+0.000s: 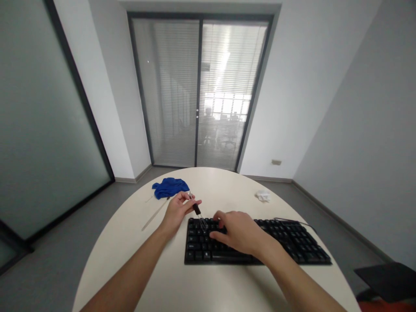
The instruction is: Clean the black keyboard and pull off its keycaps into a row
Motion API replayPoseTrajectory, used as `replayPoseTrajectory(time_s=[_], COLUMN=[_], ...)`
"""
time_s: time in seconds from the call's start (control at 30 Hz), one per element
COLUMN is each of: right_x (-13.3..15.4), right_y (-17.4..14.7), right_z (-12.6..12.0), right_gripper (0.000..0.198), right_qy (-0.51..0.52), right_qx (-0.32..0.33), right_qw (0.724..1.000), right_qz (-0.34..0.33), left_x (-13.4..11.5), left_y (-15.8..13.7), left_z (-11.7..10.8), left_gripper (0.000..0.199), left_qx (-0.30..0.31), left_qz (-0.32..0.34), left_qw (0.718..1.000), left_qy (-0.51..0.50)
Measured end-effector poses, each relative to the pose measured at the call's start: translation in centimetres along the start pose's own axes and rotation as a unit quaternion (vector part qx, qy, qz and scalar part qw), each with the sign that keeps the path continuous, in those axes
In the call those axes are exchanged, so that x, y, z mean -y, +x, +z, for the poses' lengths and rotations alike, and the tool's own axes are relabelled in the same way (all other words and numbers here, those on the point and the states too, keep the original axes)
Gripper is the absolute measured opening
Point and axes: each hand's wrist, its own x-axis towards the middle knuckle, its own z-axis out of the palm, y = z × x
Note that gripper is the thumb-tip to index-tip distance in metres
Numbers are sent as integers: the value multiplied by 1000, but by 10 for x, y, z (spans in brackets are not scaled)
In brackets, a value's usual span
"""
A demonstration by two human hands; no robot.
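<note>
One wire-ended tool [196,209] sits in the left hand [177,211], its dark handle pinched between the thumb and fingers, the wire loops pointing away from the fingertips, down toward the keyboard [292,240]. That keyboard lies under the right hand [238,229] and just to the right of the left hand. The right hand is half curled, thumb and forefinger parted with a gap between them; I see nothing in its grasp, though its other fingers are hidden. Just beyond the left hand is a blue cloth [170,187], and a thin stick [155,214] lies to its left on the surface [195,286]. A crumpled white tissue [263,196] rests beyond the right hand, off to its right.

The step in hand looks like bringing the wire loops to a key near the keyboard's left end; whether they touch one, I cannot tell. The next move seems to call for squaring the loops over a single keycap, the right hand steadying the keyboard.
</note>
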Motion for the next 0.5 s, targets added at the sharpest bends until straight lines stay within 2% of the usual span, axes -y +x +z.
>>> replayPoseTrajectory(time_s=[0.07, 0.1, 0.2, 0.27, 0.33, 0.4, 0.5], right_x=[4, 5, 2, -5, -14, -22, -27], right_y=[12, 17, 31, 36, 39, 42, 47], right_z=[5, 7, 10, 9, 7, 7, 10], right_gripper=[54, 52, 26, 18, 21, 26, 29], right_qy=[98, 141, 223, 250, 273, 304, 387], right_qx=[-20, -29, -57, -74, -98, -122, -138], right_qw=[995, 989, 972, 965, 957, 945, 911], right_qz=[-25, -33, -42, -37, -25, -6, 24], left_x=[0, 1, 5, 7, 6, 5, 4], left_y=[-3, -3, -3, -1, 0, 1, 2], left_z=[4, 5, 6, 4, 0, -5, -11], left_gripper=[47, 49, 51, 53, 60, 64, 53], left_qx=[-3, -6, -24, -45, -49, -22, 41], left_qz=[-13, -14, -27, -49, -78, -103, -115], left_qw=[999, 998, 997, 996, 996, 993, 982], left_qy=[-45, -55, -70, -59, -12, 56, 144])
